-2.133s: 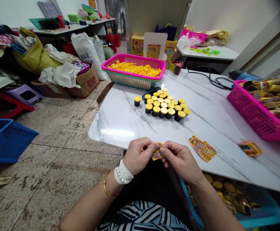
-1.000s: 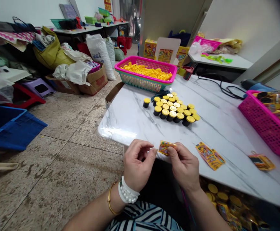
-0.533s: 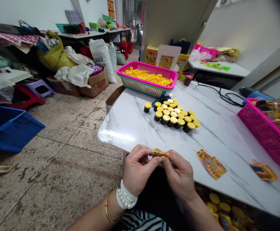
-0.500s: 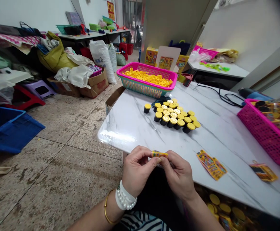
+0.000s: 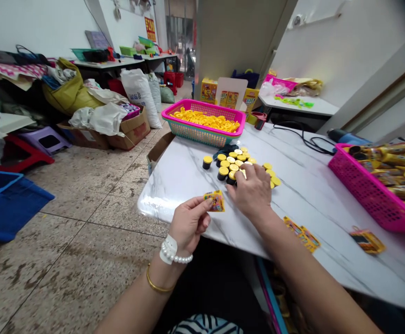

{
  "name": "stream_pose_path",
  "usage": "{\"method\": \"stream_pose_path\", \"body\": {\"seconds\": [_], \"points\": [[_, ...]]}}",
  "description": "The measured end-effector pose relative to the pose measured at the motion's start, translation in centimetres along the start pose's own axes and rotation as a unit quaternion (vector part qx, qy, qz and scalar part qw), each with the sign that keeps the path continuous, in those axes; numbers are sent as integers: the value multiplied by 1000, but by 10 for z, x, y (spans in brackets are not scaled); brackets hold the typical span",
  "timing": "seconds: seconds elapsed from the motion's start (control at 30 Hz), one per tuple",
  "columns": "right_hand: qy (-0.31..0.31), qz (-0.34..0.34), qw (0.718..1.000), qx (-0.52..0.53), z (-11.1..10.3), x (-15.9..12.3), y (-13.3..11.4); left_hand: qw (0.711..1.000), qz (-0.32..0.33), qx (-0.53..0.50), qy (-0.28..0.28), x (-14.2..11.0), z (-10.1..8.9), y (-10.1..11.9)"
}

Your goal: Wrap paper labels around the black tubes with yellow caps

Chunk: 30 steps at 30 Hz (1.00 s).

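Observation:
My left hand [image 5: 190, 220] pinches a small flat yellow printed sleeve label [image 5: 216, 201] between thumb and fingers, just above the table's near edge. My right hand [image 5: 254, 190] reaches over a cluster of small black jars with yellow lids [image 5: 223, 171]. Its fingers curl down around one jar at the front of the cluster; the hand hides most of that jar. A single jar [image 5: 207, 162] stands apart on the left. More printed labels [image 5: 303, 234] lie on the table beside my right forearm, partly covered by it.
A pink-and-teal basket [image 5: 202, 132] of yellow plastic pieces stands at the back of the marble-patterned table [image 5: 174, 185]. On the right is a pink basket [image 5: 362, 199] of wrapped jars. A bundle of labels [image 5: 367, 242] and a black cable [image 5: 303, 134] also lie there.
Both hands held the label together before. My right hand has let go and moved forward onto the jars. My left hand keeps the label, now turned with its printed face showing.

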State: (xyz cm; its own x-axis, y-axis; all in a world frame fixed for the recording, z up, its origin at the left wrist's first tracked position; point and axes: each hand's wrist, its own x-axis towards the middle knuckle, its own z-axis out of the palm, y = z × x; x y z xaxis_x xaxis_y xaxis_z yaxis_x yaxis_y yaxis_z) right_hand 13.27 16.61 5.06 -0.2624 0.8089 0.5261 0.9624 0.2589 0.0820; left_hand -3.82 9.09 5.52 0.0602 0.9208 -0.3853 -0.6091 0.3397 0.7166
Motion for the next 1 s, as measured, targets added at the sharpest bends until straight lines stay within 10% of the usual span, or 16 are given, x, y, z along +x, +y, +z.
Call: {"method": "stream_pose_path", "body": {"seconds": [0.3, 0.5, 0.57, 0.83, 1.0], "points": [[95, 4, 980, 173, -10, -10, -7, 998, -30, -49, 18, 8, -1, 0], [48, 203, 738, 642, -33, -36, -14, 991, -65, -109, -33, 15, 7, 0], [24, 226, 703, 674, -34, -40, -14, 987, -77, -134, -51, 16, 10, 0], [61, 164, 825, 538, -46, -48, -15, 975, -125, -176, -44, 20, 17, -2], [43, 200, 752, 626, -44, -50, -20, 983, -93, -151, -53, 21, 17, -6]]}}
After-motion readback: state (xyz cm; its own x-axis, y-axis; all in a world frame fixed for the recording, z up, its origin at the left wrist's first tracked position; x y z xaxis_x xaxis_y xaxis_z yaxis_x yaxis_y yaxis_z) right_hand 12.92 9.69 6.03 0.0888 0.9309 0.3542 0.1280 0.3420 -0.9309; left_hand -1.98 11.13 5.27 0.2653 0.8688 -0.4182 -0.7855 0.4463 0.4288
